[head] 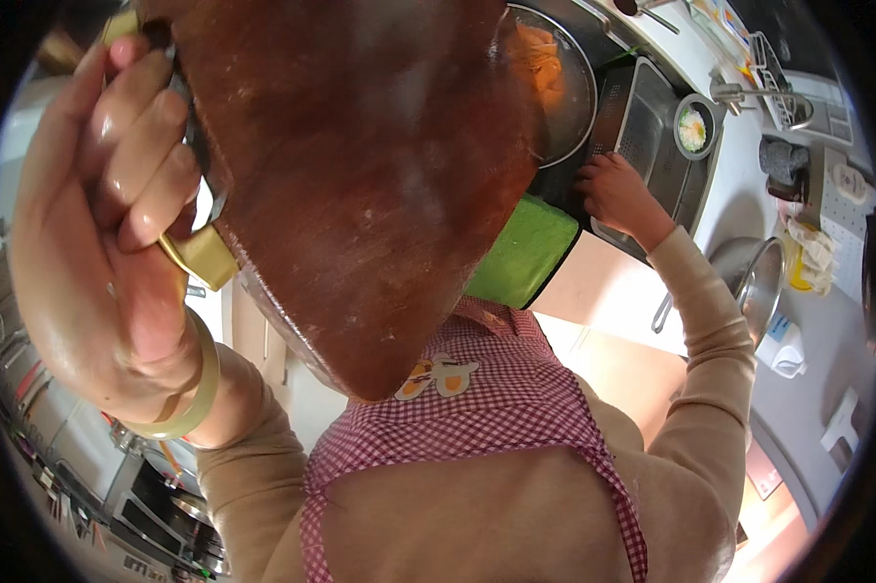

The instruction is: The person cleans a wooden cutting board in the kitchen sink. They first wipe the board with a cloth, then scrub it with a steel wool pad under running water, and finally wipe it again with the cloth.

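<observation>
In the head view my left hand [128,189] grips the gold-coloured metal handle [208,259] of a large reddish-brown wooden board [365,175]. The board is raised close to the camera, with a wet-looking sheen, and hides much of the counter. My right hand [620,193] is at the near edge of the sink [660,109], beside a dark perforated insert [620,109]. Its fingers curl downward; whether they hold anything cannot be seen. Partly behind the board, a round clear-looking bowl or lid [580,95] surrounds orange food pieces [543,65].
A green cloth [529,251] lies at the counter's front edge. A small bowl [693,127] of chopped white and green food stands by the sink, near the faucet [733,95]. Farther right are a steel bowl [762,288] and a white bottle [786,350].
</observation>
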Motion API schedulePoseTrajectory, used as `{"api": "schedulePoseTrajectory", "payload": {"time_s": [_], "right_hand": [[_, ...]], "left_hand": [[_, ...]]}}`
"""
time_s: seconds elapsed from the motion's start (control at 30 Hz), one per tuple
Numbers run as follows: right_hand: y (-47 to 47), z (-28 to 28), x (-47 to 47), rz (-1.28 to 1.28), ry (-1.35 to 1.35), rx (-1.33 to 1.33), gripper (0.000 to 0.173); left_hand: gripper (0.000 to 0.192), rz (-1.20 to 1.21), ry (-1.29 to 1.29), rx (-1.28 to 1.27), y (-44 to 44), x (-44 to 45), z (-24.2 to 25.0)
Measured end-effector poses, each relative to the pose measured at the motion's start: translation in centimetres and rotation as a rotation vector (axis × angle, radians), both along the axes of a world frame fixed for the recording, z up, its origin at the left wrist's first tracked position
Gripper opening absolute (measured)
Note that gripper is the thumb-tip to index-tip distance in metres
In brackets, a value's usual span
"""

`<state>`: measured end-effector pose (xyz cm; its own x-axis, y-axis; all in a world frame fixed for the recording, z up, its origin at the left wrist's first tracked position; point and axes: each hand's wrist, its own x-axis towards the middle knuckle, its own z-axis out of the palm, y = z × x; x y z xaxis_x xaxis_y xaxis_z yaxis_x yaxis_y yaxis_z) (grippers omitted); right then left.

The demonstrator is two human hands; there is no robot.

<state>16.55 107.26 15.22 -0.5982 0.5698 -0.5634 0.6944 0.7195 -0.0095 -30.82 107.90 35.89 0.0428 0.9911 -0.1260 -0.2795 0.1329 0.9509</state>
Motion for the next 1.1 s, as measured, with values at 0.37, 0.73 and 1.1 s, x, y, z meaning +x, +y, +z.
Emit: {"api": "schedulePoseTrajectory", "payload": {"time_s": [0.37,0.73,1.1], "right_hand": [[-0.8,6.5,-0.1,-0.097,0.151,0.026,0.042],[-2.4,7.0,2.6,-0.109,0.154,0.102,0.053],[-2.1,4.8,2.2,-0.213,0.359,0.217,0.045]], "left_hand": [[0.039,0.238,0.748,0.084,-2.1,2.0,-0.6],[0.036,0.250,0.748,0.042,-3.1,1.9,-1.5],[0.022,0.002,-0.278,-0.080,0.3,-1.1,-0.6]]}}
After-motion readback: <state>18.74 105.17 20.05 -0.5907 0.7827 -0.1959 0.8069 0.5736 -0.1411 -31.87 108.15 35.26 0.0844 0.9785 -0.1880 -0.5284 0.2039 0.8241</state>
